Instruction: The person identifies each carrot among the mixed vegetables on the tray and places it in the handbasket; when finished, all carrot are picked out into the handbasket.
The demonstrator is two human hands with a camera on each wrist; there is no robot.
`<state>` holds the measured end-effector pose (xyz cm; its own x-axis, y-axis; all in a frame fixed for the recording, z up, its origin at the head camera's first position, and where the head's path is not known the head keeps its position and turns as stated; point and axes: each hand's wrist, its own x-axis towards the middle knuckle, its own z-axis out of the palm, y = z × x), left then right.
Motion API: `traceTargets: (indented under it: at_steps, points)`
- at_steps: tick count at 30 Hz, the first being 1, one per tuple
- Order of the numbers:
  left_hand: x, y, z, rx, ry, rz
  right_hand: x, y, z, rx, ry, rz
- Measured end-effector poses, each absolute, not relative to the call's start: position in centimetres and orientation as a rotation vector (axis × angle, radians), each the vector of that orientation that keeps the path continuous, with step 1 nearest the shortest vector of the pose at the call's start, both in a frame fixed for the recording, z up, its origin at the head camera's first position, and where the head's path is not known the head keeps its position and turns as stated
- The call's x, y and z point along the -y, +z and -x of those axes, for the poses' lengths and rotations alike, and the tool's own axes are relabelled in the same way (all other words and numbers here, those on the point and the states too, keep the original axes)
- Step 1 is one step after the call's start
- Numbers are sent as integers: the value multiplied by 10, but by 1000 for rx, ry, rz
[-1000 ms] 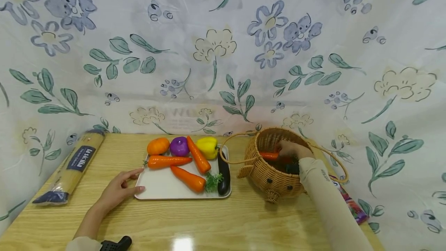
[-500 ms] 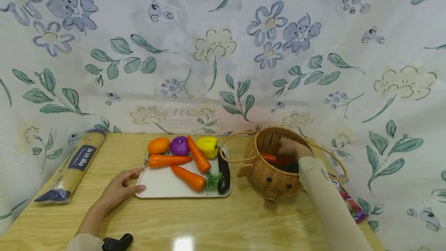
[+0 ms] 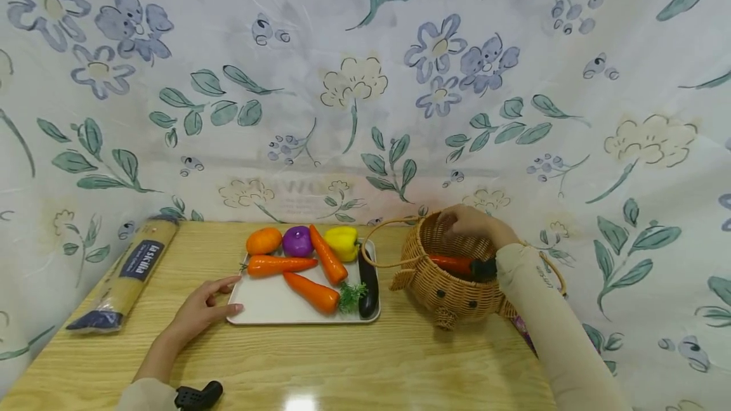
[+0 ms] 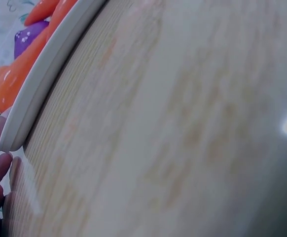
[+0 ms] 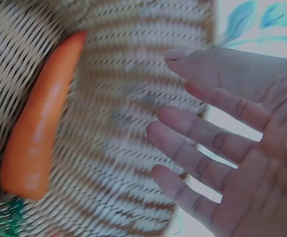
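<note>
My left hand (image 3: 201, 311) is at the left edge of a white tray (image 3: 257, 306); in the left wrist view the tray's rim (image 4: 40, 81) lies between its thumb and fingers. Carrots (image 3: 311, 292), an orange pumpkin (image 3: 264, 241), a purple round vegetable (image 3: 297, 241), a yellow bell pepper (image 3: 341, 244) and an eggplant (image 3: 368, 284) lie on the tray. My right hand (image 3: 471, 224) is over the mouth of a wicker basket (image 3: 425, 281) with an animal face. Its fingers are spread and hold nothing. Inside the basket lies a carrot (image 5: 42, 121), apart from the fingertips.
A bag of spaghetti (image 3: 128, 274) lies at the table's left. The basket's handle (image 3: 371, 240) hangs over toward the tray. A purple packet (image 3: 522, 333) shows partly behind the right sleeve. A floral cloth (image 3: 314, 113) hangs behind the wooden table (image 3: 342, 366).
My right hand has risen from inside the basket to its mouth, away from the carrot, which shows more fully. The left hand stays at the tray. The head view has shifted slightly.
</note>
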<state>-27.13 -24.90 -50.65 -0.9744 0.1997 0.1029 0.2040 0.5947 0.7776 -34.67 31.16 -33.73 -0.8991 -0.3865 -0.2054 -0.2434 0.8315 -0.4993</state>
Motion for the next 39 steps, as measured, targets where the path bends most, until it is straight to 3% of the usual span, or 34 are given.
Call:
traceTargets:
  at_steps: [9,17,31,39]
  points:
    - [254,-510,272,2816,-1361,355,-259,-307,310,-2728,-857,703]
    - [256,-510,272,2820,-1354,355,-205,-314,279,-2679,-878,871]
    - [252,-509,275,2816,-1385,337,-133,-388,267,-2582,-1084,877]
    - [254,-508,274,2810,-1396,329,-93,-422,263,-2791,-827,783]
